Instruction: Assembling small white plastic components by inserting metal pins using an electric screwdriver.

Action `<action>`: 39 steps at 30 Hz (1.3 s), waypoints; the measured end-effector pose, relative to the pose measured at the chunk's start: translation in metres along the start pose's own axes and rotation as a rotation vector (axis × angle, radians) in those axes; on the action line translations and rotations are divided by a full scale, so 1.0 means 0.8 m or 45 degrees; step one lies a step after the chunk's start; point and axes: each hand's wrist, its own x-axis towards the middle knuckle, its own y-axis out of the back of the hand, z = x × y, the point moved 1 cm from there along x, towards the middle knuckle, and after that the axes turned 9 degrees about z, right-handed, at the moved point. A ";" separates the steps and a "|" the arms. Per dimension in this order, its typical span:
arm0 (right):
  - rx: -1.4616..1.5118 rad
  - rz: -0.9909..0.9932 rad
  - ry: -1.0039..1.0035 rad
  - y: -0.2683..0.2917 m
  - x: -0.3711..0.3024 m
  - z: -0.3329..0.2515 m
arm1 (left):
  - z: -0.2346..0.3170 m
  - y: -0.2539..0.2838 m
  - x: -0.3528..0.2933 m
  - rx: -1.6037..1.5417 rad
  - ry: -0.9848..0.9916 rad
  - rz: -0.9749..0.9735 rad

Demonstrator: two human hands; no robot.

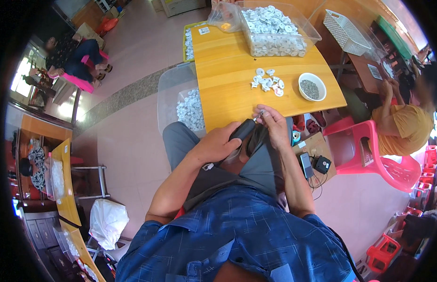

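My left hand (217,144) is closed around a black screwdriver with a thick grip (245,129), its metal tip pointing away toward the table's near edge. At that tip, the fingers of my right hand (275,126) are pinched together on a small light piece that is too small to make out. Just beyond my hands, a small pile of white plastic parts (267,83) lies on the yellow table (223,80). To the right of the pile stands a white bowl (324,89) holding many small grey metal pieces, seemingly screws.
A clear tub (256,49) heaped with white parts stands at the table's far end. Left of the table is another clear bin (167,89) of white parts. A person in a yellow shirt (401,129) sits at right by a pink chair (355,136). Another person (82,51) sits far left.
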 end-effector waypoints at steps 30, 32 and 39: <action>0.105 -0.008 -0.046 0.000 0.001 -0.006 | 0.004 0.005 0.000 -0.062 0.025 -0.038; 0.116 -0.006 -0.048 -0.002 0.000 -0.007 | -0.004 0.002 0.001 -0.118 0.052 -0.044; 0.177 -0.017 -0.071 -0.003 -0.002 -0.010 | -0.015 0.000 0.004 -0.278 0.145 -0.088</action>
